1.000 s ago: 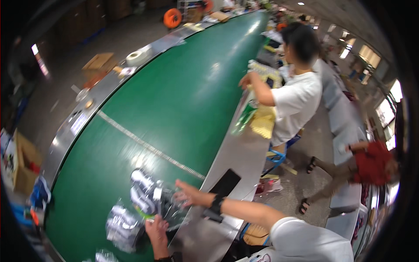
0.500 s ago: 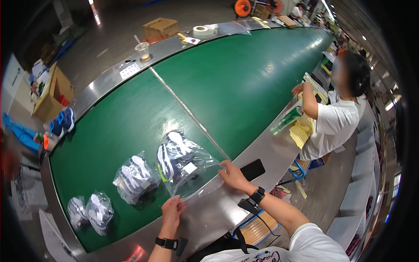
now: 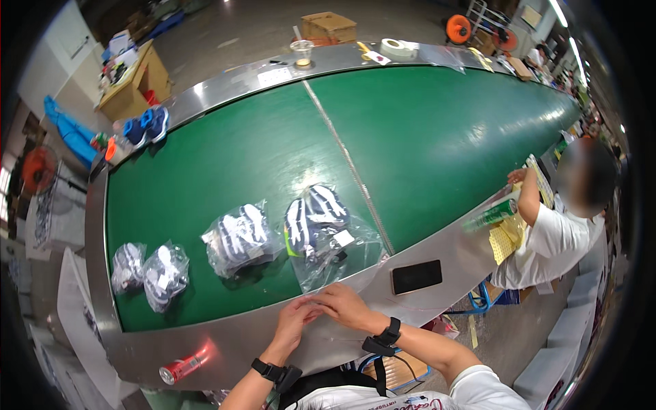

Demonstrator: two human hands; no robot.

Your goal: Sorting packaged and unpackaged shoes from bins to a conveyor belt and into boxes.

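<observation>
A clear plastic bag with a pair of dark-blue and white striped shoes inside lies on the green belt, its loose end toward me. At that near end, over the metal edge, my hands meet. My left hand has its fingers closed against those of my right hand. The right hand's fingers are bent and pressed together, close to the bag's edge. What lies between the fingertips is hidden. A second bagged pair of shoes sits just left of the first.
Further left on the conveyor belt lie two bagged shoes. A phone and a red can rest on the metal rim. Tape and a plastic cup stand on the far rim. A co-worker is at the right.
My hands have come together from the two corners of the bag's open end. The right hand has let go of its corner. The view has shifted, and a red can now shows at lower left.
</observation>
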